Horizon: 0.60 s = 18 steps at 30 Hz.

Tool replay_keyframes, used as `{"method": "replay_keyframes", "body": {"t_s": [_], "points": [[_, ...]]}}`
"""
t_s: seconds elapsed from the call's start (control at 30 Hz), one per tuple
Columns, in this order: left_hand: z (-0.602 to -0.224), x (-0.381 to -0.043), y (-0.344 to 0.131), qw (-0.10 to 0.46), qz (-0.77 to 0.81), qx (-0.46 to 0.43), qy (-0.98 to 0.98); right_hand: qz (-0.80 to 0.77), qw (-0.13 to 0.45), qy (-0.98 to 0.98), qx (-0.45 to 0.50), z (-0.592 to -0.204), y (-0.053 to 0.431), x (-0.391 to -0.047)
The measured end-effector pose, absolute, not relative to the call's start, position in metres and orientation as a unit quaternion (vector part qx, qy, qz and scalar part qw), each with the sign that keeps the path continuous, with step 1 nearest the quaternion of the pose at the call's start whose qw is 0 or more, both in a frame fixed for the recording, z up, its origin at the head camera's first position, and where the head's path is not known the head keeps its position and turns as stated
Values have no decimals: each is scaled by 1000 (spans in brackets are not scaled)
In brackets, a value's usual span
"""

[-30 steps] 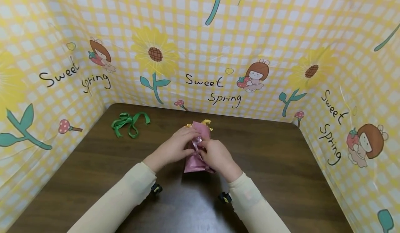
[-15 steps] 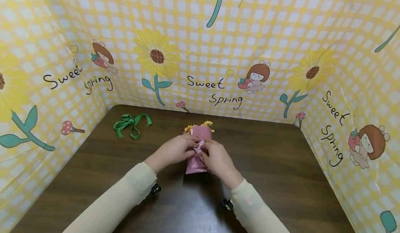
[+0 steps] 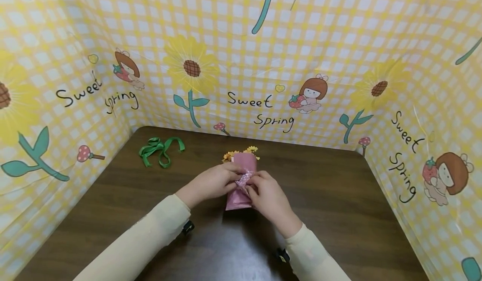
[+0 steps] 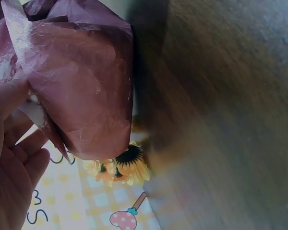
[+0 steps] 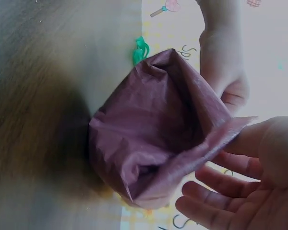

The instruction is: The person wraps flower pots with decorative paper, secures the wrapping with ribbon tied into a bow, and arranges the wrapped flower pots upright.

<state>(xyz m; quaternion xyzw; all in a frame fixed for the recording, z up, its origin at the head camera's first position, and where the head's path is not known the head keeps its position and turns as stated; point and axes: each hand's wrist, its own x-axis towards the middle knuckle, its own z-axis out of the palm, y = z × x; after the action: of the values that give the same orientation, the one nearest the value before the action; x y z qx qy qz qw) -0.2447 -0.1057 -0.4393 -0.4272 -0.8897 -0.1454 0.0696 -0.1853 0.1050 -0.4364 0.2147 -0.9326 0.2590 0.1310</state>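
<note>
A bouquet wrapped in pink paper lies mid-table, its yellow flowers showing past the far end. From the left, my left hand pinches a fold of the paper near its middle; the left wrist view shows the thumb on the wrapper's edge. My right hand holds the facing fold from the right, thumb and index finger at the paper. A crinkled, shiny strip lies between both hands' fingertips. In the right wrist view the wrapper's near end gapes, with its flap by the right thumb.
A loose green ribbon lies on the brown wooden table at the back left. A yellow checked cloth printed with flowers and words stands around the table's back and sides.
My left hand has drawn back from the wrapper's far end toward its middle, uncovering more pink paper and flowers. My right hand has shifted slightly right and nearer. The head view has tilted a little.
</note>
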Motion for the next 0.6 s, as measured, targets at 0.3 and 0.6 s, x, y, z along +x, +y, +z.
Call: {"method": "replay_keyframes", "body": {"t_s": [0.3,0.6], "points": [[-441,-242,-106,79,-121,-444,-884,211,83,-945,236,-427,125,-163],[-435,-237,-111,16,-121,-430,-895,168,143,-952,212,-443,121,-153]]}}
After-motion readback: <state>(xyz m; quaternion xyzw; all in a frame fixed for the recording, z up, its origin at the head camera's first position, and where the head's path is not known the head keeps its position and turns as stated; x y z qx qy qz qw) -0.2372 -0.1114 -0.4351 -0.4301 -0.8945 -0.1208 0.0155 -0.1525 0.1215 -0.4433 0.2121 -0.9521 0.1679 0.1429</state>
